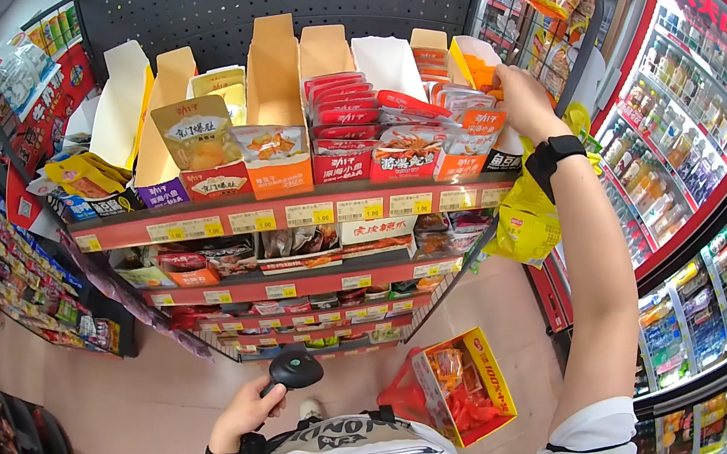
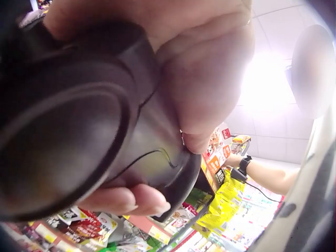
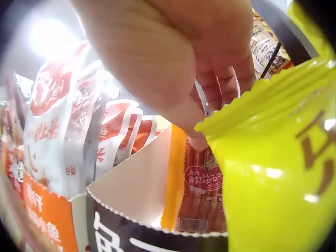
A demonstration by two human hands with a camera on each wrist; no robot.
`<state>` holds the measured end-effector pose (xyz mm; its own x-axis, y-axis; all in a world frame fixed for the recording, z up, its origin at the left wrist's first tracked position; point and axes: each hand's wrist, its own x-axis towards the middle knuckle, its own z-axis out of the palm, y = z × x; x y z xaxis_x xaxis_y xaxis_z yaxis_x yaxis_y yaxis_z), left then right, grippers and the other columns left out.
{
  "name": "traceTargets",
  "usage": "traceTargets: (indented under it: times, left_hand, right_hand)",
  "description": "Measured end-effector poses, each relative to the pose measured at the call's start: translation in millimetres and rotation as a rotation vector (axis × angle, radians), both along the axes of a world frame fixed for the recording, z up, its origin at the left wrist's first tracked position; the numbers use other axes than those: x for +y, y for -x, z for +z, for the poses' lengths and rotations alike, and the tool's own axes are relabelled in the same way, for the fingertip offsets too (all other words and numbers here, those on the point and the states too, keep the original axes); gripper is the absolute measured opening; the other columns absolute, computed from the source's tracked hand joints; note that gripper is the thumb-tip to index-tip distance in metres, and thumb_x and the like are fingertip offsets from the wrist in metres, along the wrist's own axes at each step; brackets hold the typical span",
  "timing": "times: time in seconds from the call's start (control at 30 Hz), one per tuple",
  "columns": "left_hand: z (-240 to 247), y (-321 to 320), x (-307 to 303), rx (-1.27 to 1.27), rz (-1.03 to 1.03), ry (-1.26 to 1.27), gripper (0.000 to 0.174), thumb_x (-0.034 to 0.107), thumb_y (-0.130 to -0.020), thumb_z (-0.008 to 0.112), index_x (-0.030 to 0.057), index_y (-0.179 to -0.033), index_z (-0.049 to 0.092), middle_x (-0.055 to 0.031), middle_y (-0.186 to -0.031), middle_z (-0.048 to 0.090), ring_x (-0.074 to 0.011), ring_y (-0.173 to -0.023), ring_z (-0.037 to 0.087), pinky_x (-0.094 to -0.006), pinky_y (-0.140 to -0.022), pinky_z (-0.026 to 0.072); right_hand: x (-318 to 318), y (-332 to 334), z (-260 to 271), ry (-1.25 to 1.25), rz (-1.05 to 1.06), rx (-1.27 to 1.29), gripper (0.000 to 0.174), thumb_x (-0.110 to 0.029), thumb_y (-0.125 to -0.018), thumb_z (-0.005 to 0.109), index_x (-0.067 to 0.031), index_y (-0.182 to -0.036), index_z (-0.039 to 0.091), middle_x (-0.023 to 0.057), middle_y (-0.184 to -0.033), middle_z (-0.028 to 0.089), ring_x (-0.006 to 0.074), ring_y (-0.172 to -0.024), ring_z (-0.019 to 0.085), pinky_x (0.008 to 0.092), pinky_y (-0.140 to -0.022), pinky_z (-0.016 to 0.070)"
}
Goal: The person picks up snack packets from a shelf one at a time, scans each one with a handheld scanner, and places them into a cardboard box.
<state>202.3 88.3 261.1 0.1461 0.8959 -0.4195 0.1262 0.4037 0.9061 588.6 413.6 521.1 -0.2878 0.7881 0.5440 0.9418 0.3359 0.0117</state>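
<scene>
My left hand (image 1: pixel 243 413) holds a black handheld scanner (image 1: pixel 297 368) by its handle, low in front of the body. In the left wrist view the scanner's rounded head (image 2: pixel 58 142) fills the near side, with fingers wrapped around its grip. My right hand (image 1: pixel 529 103) reaches to the right end of the top shelf, over an open snack box. Seen from the right wrist, its thumb and fingers pinch the top of an orange-edged snack packet (image 3: pixel 202 181) that stands in a dark-fronted box (image 3: pixel 152 239). A yellow bag (image 3: pixel 278 163) hides part of this packet.
Open boxes of snack pouches (image 1: pixel 342 120) line the top shelf (image 1: pixel 290 216). Yellow bags (image 1: pixel 528 223) hang at the shelf's right end. On the floor stands a yellow-and-red carton (image 1: pixel 499 388) with packets inside. Drinks coolers (image 1: pixel 678 133) stand at right.
</scene>
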Motion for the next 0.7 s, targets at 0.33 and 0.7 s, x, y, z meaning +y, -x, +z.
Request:
traceTargets:
  times: [0.33, 0.7]
  left_hand:
    - [-1.9, -0.5, 13.7, -0.039, -0.061, -0.008, 0.03, 0.03, -0.089, 0.055, 0.0005, -0.091, 0.054, -0.0016, -0.071, 0.056, -0.0078, -0.06, 0.05, -0.0226, -0.056, 0.0428]
    - [0.3, -9.4, 27.9, -0.035, -0.142, -0.006, 0.031, 0.031, -0.089, 0.056, 0.0009, -0.091, 0.055, -0.0015, -0.07, 0.056, -0.0077, -0.059, 0.05, -0.022, -0.055, 0.0426]
  right_hand:
    - [-17.5, -6.8, 4.5, -0.212, -0.13, -0.062, 0.016, -0.017, -0.076, 0.062, -0.0046, -0.085, 0.056, 0.017, -0.078, 0.062, 0.036, -0.077, 0.06, 0.0442, -0.066, 0.0466]
    - [-161.1, -39.9, -22.3, -0.234, 0.154, 1.073, 0.019, -0.015, -0.088, 0.056, -0.0005, -0.1, 0.054, 0.005, -0.082, 0.063, 0.0077, -0.073, 0.06, 0.0205, -0.059, 0.0465]
